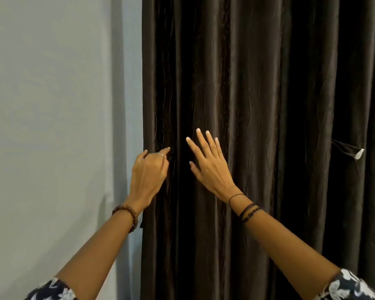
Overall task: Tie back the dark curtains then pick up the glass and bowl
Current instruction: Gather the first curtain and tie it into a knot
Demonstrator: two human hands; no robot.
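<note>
A dark brown curtain (258,83) hangs in long vertical folds and fills the right two thirds of the view. My left hand (148,174) is at the curtain's left edge, its forefinger stretched onto the fabric and the other fingers loosely curled. My right hand (210,163) is spread flat with straight fingers against a fold just to the right of it. A dark tie-back strap with a white tip (349,150) sticks out from the folds at the right. No glass or bowl is in view.
A pale grey-blue wall (52,126) takes up the left third, with a lighter strip (132,83) running down right beside the curtain's edge.
</note>
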